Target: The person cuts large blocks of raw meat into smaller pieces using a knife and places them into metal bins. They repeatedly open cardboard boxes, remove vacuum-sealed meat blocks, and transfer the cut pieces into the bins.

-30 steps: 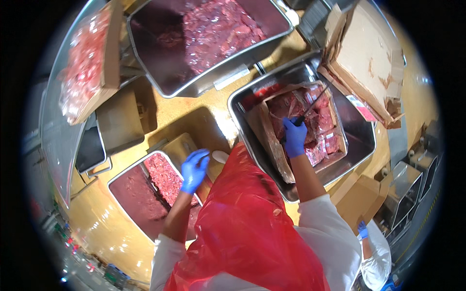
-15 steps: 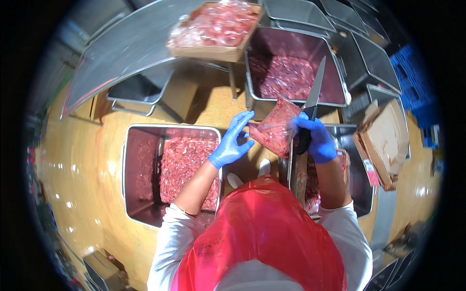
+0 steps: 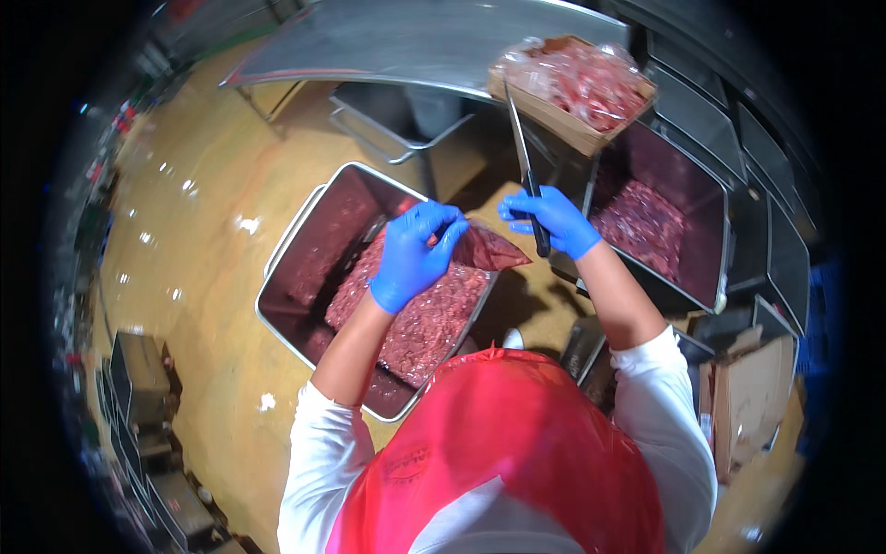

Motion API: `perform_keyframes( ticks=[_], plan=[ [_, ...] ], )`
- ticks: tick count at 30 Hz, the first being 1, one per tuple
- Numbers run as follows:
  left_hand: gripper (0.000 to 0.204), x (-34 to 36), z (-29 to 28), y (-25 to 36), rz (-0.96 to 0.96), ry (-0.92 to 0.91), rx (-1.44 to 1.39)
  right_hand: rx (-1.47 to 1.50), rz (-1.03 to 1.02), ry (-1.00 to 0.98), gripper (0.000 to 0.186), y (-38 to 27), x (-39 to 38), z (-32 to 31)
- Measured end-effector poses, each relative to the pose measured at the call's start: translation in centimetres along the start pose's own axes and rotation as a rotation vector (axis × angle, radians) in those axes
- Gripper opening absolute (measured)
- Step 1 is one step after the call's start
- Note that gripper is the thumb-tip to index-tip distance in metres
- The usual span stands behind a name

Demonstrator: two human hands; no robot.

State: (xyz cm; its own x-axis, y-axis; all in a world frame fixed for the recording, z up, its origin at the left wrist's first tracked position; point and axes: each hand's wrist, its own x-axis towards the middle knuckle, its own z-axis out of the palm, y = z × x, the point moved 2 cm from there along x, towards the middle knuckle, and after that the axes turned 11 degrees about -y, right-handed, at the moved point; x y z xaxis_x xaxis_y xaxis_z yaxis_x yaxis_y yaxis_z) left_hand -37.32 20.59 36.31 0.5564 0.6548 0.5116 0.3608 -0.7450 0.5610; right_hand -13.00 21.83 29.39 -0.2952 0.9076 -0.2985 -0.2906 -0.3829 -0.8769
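My left hand (image 3: 402, 258), in a blue glove, has its fingers closed on the left end of a bag of red meat (image 3: 491, 247). The bag hangs out to the right over a metal tub (image 3: 309, 254) of ground or chopped meat (image 3: 406, 323). My right hand (image 3: 559, 222), also gloved in blue, grips a knife (image 3: 519, 131) by its black handle. Its long blade points up and away from me, its tip near the cardboard box. A small gap separates the right hand from the bag.
A cardboard box (image 3: 563, 113) of plastic-wrapped meat sits at the corner of a steel table (image 3: 406, 46). Another meat tub (image 3: 669, 152) stands at the right, with more grey tubs (image 3: 688, 106) behind it. An opened carton (image 3: 757, 397) leans at the far right.
My view and body have turned left. The bag, earlier between my hands, is now gripped by my left hand and lies over the left tub. The knife stays in my right hand.
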Motion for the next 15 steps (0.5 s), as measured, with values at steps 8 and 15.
perform_keyframes(
  ticks=[8, 15],
  plan=[
    [0.011, -6.1, -6.2, -3.6, -0.346, 0.213, 0.279, -0.41, -0.235, -0.231, 0.024, 6.3, 5.5, 8.9],
    [0.012, -12.5, -10.5, -4.1, -0.587, 0.212, 0.261, -0.8, -0.475, -0.095, 0.026, -2.5, 9.7, 13.0]
  ],
)
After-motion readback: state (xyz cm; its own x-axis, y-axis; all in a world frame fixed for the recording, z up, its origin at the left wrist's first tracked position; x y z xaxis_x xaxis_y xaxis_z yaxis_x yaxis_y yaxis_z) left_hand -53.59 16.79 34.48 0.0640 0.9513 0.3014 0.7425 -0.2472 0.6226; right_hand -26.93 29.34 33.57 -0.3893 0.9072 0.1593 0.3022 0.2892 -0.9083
